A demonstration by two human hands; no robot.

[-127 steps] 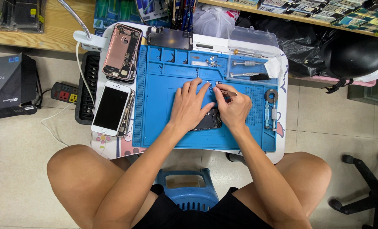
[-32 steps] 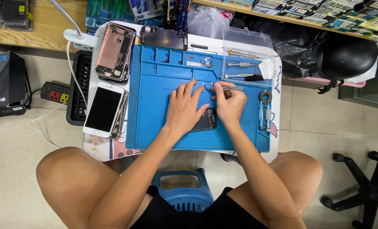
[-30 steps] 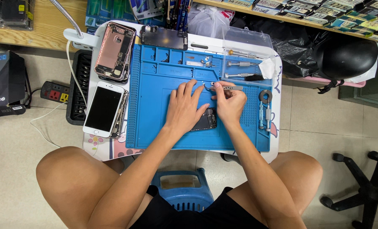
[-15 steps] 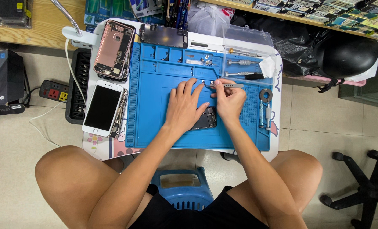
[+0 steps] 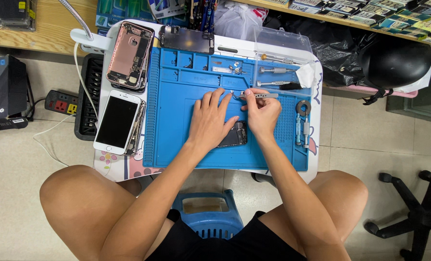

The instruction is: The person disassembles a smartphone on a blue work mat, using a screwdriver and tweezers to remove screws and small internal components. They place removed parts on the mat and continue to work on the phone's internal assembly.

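Tiled floor surrounds a small white table (image 5: 316, 145) with a blue work mat (image 5: 176, 140) covering most of it. At the far left on the floor sit a black box (image 5: 3, 92) and a power strip (image 5: 61, 101). On the table's left edge lies a white phone (image 5: 117, 122) face up, and beyond it an opened pink phone shell (image 5: 129, 55). On the mat's middle, the left hand (image 5: 210, 121) lies flat with fingers spread, pressing on a small dark circuit board (image 5: 234, 135). Just right of it, the right hand (image 5: 262, 113) pinches metal tweezers (image 5: 259, 95), whose tips point left toward what looks like a tiny part near the left fingertips. Farther right lie screwdrivers (image 5: 275, 70) and a roll of tape (image 5: 303, 107). A black helmet (image 5: 394, 63) rests at the far right.
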